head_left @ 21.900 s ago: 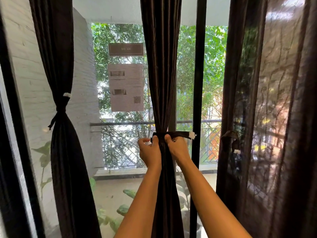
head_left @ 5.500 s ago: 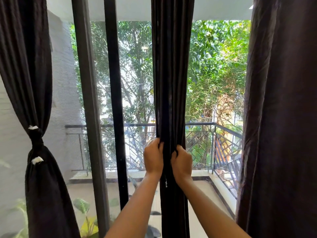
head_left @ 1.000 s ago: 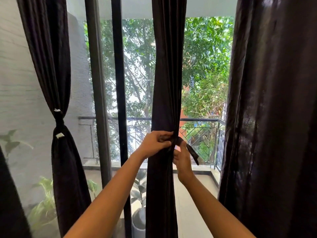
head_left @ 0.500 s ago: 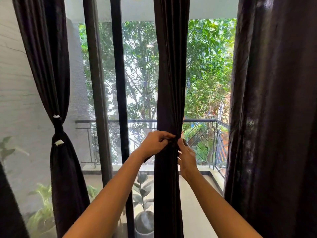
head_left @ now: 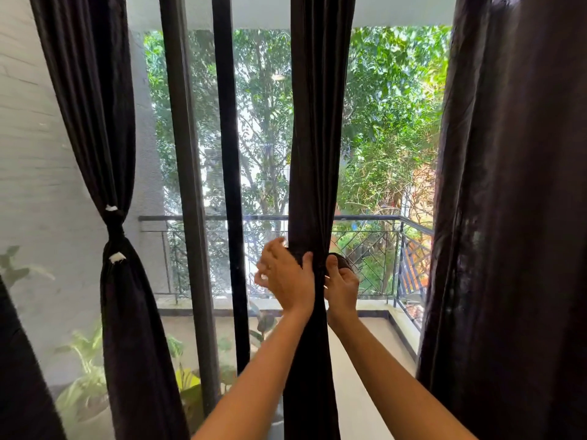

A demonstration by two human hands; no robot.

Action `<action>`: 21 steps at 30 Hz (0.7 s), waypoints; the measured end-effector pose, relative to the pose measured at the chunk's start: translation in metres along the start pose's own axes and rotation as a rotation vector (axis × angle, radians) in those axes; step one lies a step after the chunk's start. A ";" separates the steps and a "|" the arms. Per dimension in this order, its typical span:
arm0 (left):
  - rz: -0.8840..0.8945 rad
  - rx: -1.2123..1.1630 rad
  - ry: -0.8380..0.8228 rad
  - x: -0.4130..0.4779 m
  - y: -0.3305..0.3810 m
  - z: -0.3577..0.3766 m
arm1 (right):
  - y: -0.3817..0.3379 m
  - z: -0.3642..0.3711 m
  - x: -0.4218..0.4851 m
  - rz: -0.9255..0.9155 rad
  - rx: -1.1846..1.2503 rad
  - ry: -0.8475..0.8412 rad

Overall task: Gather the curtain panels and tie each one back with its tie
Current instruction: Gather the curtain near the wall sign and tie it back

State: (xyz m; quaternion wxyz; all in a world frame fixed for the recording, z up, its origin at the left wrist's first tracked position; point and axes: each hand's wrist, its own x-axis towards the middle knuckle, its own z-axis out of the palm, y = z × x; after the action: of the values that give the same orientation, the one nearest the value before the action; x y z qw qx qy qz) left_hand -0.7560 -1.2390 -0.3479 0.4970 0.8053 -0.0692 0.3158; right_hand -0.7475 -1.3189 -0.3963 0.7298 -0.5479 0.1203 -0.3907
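The middle panel (head_left: 317,154) hangs in the centre of the frame, drawn together into one narrow dark column. At its waist, a little below the centre, both hands meet on it. The tie (head_left: 342,261) shows only as a short dark loop at the right edge of the panel, just above the right hand (head_left: 341,282). That hand pinches the loop, thumb up against the cloth and fingers curled round it. The left hand (head_left: 286,277) lies on the left side of the panel with its thumb pressed on the front. Its fingers are blurred at the panel's edge, so it cannot be told whether they close round the cloth or stand free.

The step in hand seems to be the wrapping of the tie round this panel; it does not look fastened yet. The next move probably calls for bringing the free end round the bundle, pulling it snug and joining it to the other end, while one hand keeps the folds together.

At the left of the frame the left panel (head_left: 127,312) is already bound, with two white tags (head_left: 117,257) at its waist. The right panel (head_left: 508,217) fills the right side and hangs loose. Between the panels stand dark window bars (head_left: 187,185), and beyond the glass are a railing (head_left: 365,217) and green trees.
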 end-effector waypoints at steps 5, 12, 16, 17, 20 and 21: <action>-0.786 -0.481 -0.340 0.003 -0.004 0.022 | 0.001 0.002 -0.001 -0.018 -0.054 0.017; -0.591 -1.103 -0.492 -0.006 -0.017 0.023 | -0.009 -0.005 -0.004 -0.148 -0.210 0.106; -0.499 -1.170 -0.469 -0.008 -0.025 0.023 | -0.016 -0.005 -0.009 -0.224 -0.297 0.091; -0.480 -1.164 -0.441 -0.008 -0.026 0.023 | -0.016 -0.005 -0.009 -0.239 -0.320 0.090; -0.363 -0.976 -0.346 -0.007 -0.029 0.025 | -0.015 -0.004 -0.010 -0.282 -0.350 0.099; -0.317 -0.902 -0.322 -0.008 -0.029 0.024 | -0.016 -0.003 -0.010 -0.292 -0.356 0.105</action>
State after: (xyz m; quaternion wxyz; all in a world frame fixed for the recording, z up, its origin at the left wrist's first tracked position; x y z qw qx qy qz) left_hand -0.7389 -1.2464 -0.3820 0.8203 0.5496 -0.1514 0.0470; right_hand -0.7628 -1.3153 -0.3859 0.5500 -0.6586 0.1448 -0.4928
